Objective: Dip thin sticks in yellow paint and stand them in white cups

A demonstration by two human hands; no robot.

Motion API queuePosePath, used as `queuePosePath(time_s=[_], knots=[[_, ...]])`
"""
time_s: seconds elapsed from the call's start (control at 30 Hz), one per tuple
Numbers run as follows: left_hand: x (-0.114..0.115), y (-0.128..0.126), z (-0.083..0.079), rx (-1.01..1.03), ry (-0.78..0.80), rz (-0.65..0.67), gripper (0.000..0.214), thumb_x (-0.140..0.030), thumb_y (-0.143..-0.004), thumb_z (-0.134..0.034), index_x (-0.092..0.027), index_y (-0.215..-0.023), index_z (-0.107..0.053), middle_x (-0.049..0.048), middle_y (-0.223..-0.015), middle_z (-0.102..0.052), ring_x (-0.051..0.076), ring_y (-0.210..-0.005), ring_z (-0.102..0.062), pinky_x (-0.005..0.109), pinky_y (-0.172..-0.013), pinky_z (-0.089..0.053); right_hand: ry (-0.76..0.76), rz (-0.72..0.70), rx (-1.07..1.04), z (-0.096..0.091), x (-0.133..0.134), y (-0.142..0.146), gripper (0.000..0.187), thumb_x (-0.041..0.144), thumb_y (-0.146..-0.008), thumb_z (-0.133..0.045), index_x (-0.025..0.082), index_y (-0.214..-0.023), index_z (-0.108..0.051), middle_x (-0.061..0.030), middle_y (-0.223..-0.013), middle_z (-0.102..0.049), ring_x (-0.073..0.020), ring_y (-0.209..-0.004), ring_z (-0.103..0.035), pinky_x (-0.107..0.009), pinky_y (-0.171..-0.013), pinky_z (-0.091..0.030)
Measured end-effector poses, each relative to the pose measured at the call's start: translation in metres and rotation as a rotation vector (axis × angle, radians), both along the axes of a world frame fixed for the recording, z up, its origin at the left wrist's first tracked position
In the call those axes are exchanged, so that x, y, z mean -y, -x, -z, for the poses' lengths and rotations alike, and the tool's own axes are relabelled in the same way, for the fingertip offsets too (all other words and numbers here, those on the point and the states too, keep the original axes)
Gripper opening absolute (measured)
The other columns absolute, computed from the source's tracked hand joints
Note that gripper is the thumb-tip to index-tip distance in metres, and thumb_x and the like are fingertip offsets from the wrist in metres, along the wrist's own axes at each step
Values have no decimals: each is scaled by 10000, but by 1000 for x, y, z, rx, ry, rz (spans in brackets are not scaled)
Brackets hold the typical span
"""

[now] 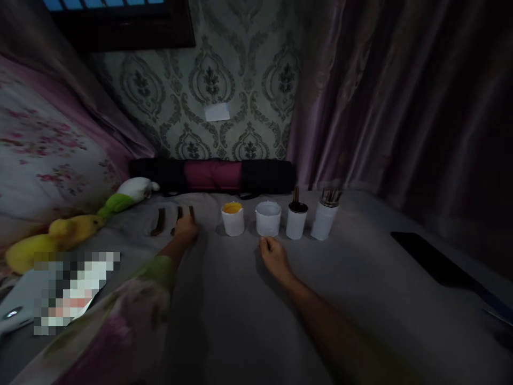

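Note:
At the left, my left hand [186,229] is closed at the lower end of a dark brown strip [191,213]; its fingertips are partly hidden. A second dark strip [179,215] lies just beside that hand, and a third, slightly curved strip [159,222] is farther left. My right hand [274,256] is curled, thumb against fingers, with nothing visible in it. Just beyond it stands a white tub [268,220]. To the tub's left is a white pot [233,222] with yellow contents. On its right are a white cup [295,223] with dark contents and sticks, and a white cup [324,222] holding several thin sticks.
A black and maroon rolled bag [212,175] lies along the wall. Plush toys [76,230] and a blurred-out item [76,294] are on the left. At the right, a dark flat object [433,259] rests on the grey cloth [236,310]. Curtains [352,96] hang behind.

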State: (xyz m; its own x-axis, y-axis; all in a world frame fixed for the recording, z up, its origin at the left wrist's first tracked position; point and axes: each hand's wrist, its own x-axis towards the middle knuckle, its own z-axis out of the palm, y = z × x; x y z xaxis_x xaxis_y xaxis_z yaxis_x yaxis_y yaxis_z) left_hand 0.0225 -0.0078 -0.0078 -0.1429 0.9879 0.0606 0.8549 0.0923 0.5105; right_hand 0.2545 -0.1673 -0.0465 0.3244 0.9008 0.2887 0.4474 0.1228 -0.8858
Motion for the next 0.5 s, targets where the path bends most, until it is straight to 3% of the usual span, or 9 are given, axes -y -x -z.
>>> queuePosePath(time_s=[0.23, 0.5], knots=[[-1, 1, 6, -89, 46, -167, 246, -148, -657, -589, -74, -891, -604, 247, -976, -608, 308, -970, -572, 331, -734, -446, 9, -21, 23, 3, -4, -4, 348, 409, -814, -357, 167, -659, -554, -13, -594, -536, -134, -580, -491, -229, -543, -325], [0, 1, 9, -103, 41, -196, 258, -157, -680, -581, -77, -923, -614, 229, -1005, -608, 285, -956, -580, 316, -727, -448, 13, -41, 18, 6, -6, -3, 368, 436, -818, -352, 166, -661, -546, -13, -591, -541, -134, -552, -481, -233, -527, -323]])
